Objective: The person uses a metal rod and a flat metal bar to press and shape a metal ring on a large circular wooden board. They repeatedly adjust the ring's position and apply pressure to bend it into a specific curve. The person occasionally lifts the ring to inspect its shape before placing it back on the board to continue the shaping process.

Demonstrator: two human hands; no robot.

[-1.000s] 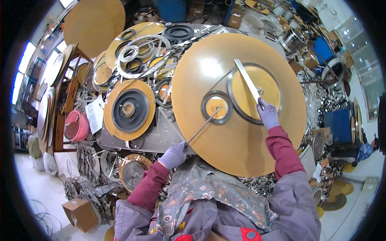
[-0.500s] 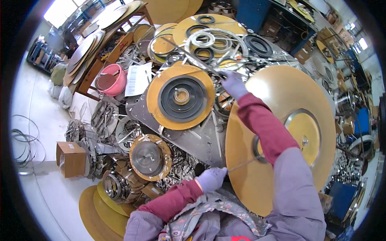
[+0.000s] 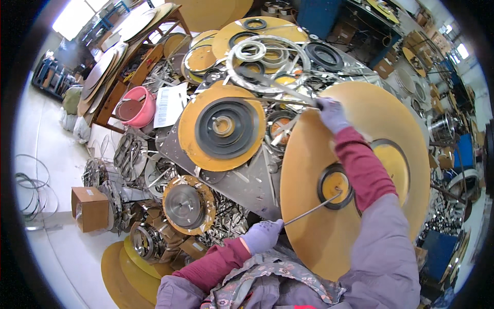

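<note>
My left hand, in a light glove, is closed round the near end of a thin metal rod. The rod's far end meets the hub in a black ring on a large tan disc. My right hand, also gloved, is closed on the end of a thin metal strip above that disc's far edge. The strip runs left toward a dark wound coil, which lies on a smaller yellow disc. A blurred grey band also reaches toward my right hand.
Rings and discs, among them a white ring and a black ring, crowd the far table. A pink bucket and a paper sheet are at left. Metal scraps lie below the table edge, near a cardboard box.
My right hand has moved right with the strip. My left hand has shifted slightly left, and the rod has swung, its far end now nearer the black ring's middle.
</note>
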